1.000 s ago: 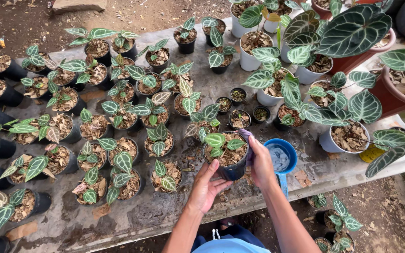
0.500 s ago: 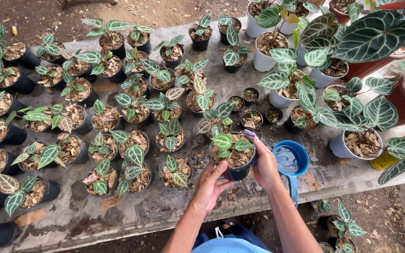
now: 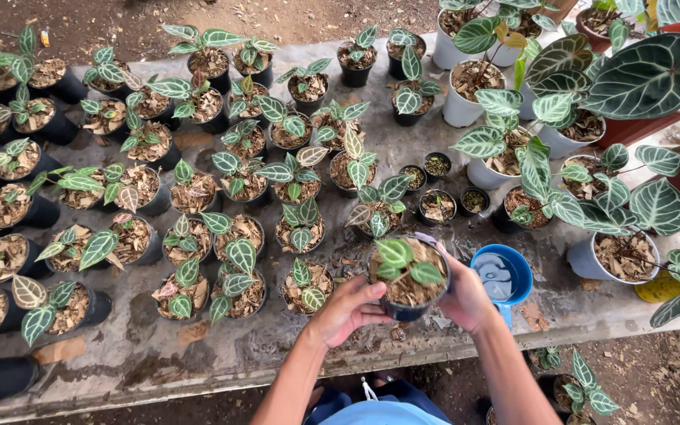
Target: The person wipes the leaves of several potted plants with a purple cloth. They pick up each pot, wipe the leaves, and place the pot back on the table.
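Observation:
A small black pot filled with brown bark chips and a young plant with white-veined green leaves is held between both hands near the bench's front edge. My left hand cups its left side. On the other side, my right hand wraps the pot wall. A blue scoop cup sits just right of my right hand.
A wet grey concrete bench carries several rows of small black pots with similar plants. Larger white pots and terracotta pots with big veined leaves crowd the right side. Tiny seedling pots stand behind the held pot. Bare soil lies below.
Both hands have drawn the pot nearer to me and lower over the bench edge; the left hand has closed more firmly on its side. The camera has tilted slightly.

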